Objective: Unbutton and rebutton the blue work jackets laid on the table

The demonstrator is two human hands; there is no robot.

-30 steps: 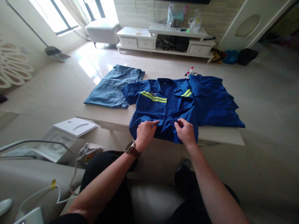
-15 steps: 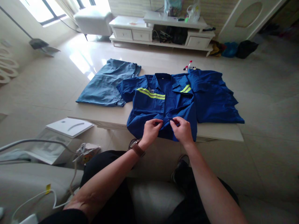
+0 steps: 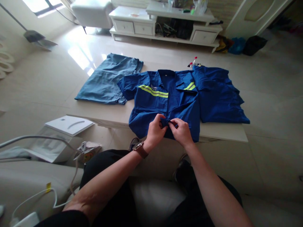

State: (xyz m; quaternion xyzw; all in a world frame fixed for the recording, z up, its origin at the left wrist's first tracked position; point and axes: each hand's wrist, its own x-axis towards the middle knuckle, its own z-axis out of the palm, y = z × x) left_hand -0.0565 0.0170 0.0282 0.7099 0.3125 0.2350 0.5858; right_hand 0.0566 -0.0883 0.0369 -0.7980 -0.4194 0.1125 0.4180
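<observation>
A dark blue work shirt (image 3: 149, 102) with yellow-and-grey reflective stripes lies front side up, its collar away from me and its lower part hanging over the table's near edge. My left hand (image 3: 156, 128) pinches one front edge of the shirt, with a little cloth bunched up between thumb and fingers. My right hand (image 3: 181, 130) pinches the opposite front edge close beside it, and the two sets of fingertips nearly meet. Any button between them is hidden by the fingers. Above the hands, the shirt front hangs together near the stripe and lies open at the collar.
The shirt rests on a low pale table (image 3: 222, 132). Lighter blue folded clothing (image 3: 101, 82) lies at the left, and a stack of dark blue garments (image 3: 220, 97) at the right. Red-capped bottles (image 3: 195, 60) stand behind. A white box (image 3: 68, 124) sits left of my knees.
My hands have come together at the shirt's front, and the left one now has cloth gathered up in its fingers. The whole view has shifted slightly.
</observation>
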